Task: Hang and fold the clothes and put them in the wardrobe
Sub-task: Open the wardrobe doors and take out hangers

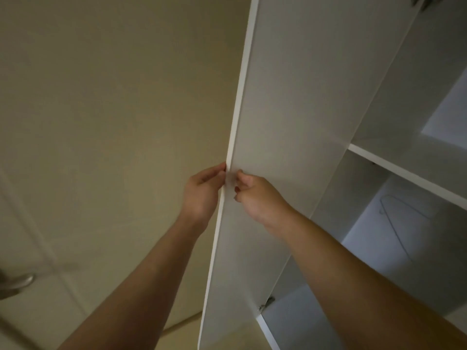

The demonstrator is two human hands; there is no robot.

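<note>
The white wardrobe door (285, 117) stands open, its free edge running down the middle of the head view. My left hand (202, 193) is on the outer side of that edge, fingers curled round it. My right hand (255, 195) holds the same edge from the inner side, fingers pinching it, right next to the left hand. Behind the door the wardrobe's inside shows a white shelf (404, 170). Below the shelf a thin wire hanger (396, 223) hangs in the compartment. No clothes are in view.
A beige wall (113, 109) fills the left side. A room door with a metal lever handle (15, 284) is at the lower left. A metal hinge (266, 303) joins the wardrobe door to the carcass near the bottom.
</note>
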